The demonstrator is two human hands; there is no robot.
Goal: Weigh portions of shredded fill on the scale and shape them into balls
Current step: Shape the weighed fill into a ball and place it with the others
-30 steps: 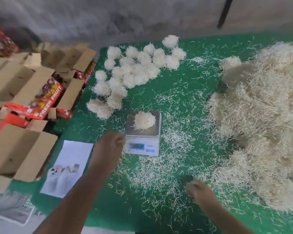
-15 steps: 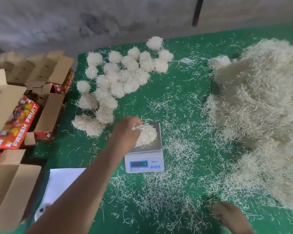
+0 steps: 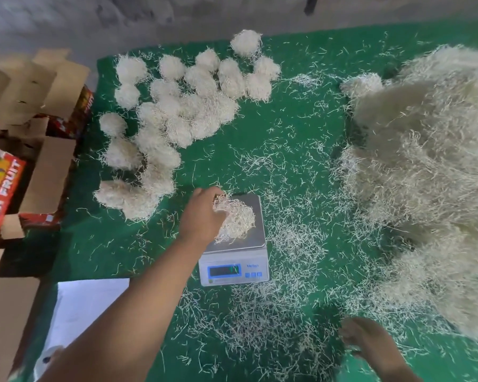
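One view only, from the head camera. A portion of shredded fill (image 3: 236,220), pale and wiry, sits as a loose mound on the steel platter of the scale (image 3: 233,244), covering the left and middle of the platter; bare metal shows along the right and near edges. The left hand (image 3: 203,213) reaches in from the lower left, its fingers curled into the left side of the portion and gripping a tuft of strands. The scale's display is lit, but its figures are too blurred to read.

The right hand (image 3: 364,340) lies low on the green worktop (image 3: 282,133) near the bottom right, among scattered strands; whether it holds anything, I cannot tell.

Finished balls (image 3: 177,117) lie clustered at the upper left, many touching one another, the nearest just beside the left hand. A large heap of loose fill (image 3: 425,175) takes up the right side. Between the balls and the heap runs a strip of worktop carrying only stray strands.

Beyond the worktop's left edge stand open cardboard boxes (image 3: 39,172), one printed FRESH FRUIT. A white sheet of paper (image 3: 89,304) lies at the lower left, partly under the left forearm.
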